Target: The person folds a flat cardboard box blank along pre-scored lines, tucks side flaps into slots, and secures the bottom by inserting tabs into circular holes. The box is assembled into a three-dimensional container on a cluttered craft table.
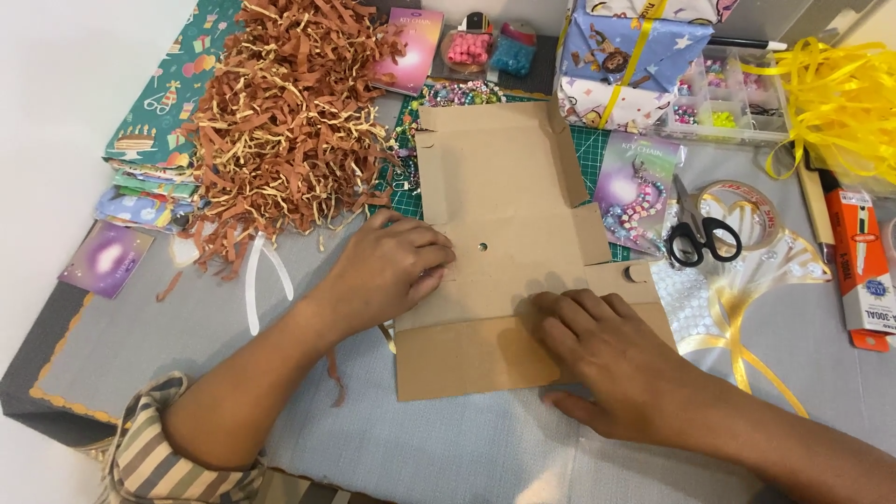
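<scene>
We look down at a flat, unfolded brown cardboard box blank (509,243) lying in the middle of the grey counter (439,448), its far end over a green cutting mat (590,145). Both our hands press on the near half of the cardboard. Our left hand (392,266) lies palm down on the left edge of the blank, fingers loosely curled & together, tips just beside a small round hole (483,246) in the cardboard; it grips nothing. Our right hand (611,359) rests flat on the near right part, fingers spread a little & pointing left along a fold line, thumb off the near edge on the counter; it holds nothing either. A striped sleeve (154,462) shows at the left elbow.

Left of the blank, w/ strands touching it, sits a big heap of brown shredded paper (285,112). Further left is a stack of patterned gift wrap (159,121) & a purple card (105,259). Just right of the blank: a purple keychain card (637,191), black-handled scissors (695,233), a roll of tape (747,210) & yellow ribbon (747,345). At the far right edge lies an orange box (863,271). At the back right stand a wrapped gift (621,56), a clear bead organizer (737,103) & a tangle of yellow ribbon (840,93).
</scene>
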